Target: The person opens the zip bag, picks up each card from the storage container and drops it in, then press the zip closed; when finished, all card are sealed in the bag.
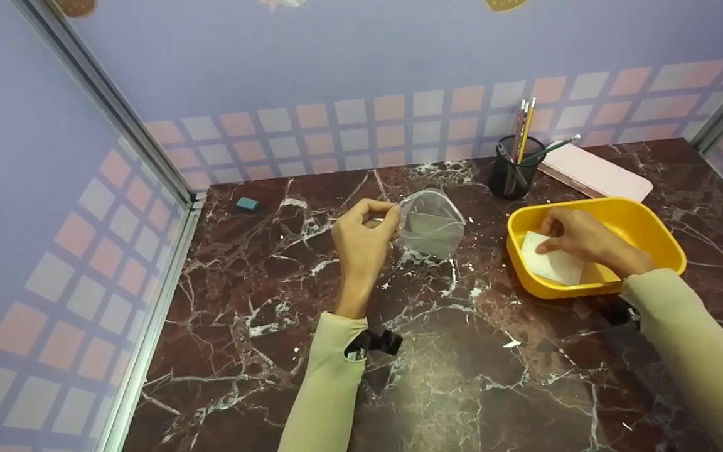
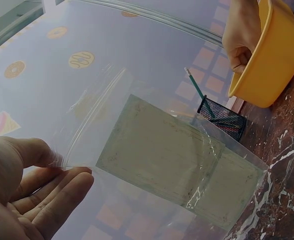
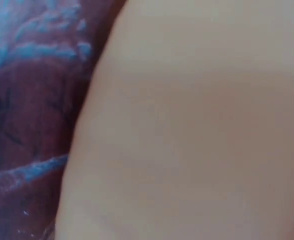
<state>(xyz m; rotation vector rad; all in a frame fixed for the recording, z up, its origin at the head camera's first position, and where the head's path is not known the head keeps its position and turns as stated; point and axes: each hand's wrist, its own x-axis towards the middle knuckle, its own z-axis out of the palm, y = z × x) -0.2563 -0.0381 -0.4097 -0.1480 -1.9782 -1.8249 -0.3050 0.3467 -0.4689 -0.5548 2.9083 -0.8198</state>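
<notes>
My left hand (image 1: 364, 235) pinches the top edge of a clear zip bag (image 1: 433, 210) between thumb and fingers. In the left wrist view, flat grey-green paper-like pieces (image 2: 159, 145) with a faint printed border lie inside the bag, whose lower end reaches down to the tabletop. At the right, my right hand (image 1: 578, 235) reaches into a yellow basin (image 1: 669, 242). Its thumb and curled fingers grip the upper edge of a white sheet or card (image 1: 553, 267) leaning in the basin. A blurred pale surface fills most of the right wrist view and hides that hand's work.
Behind the basin stands a black mesh cup (image 1: 512, 179) with several pencils. Beside it lies a pale pink case (image 1: 600, 172). A small teal block (image 1: 247, 204) sits at the far left of the dark marbled tabletop (image 1: 242, 270). Patterned walls (image 1: 336, 56) enclose the back and sides.
</notes>
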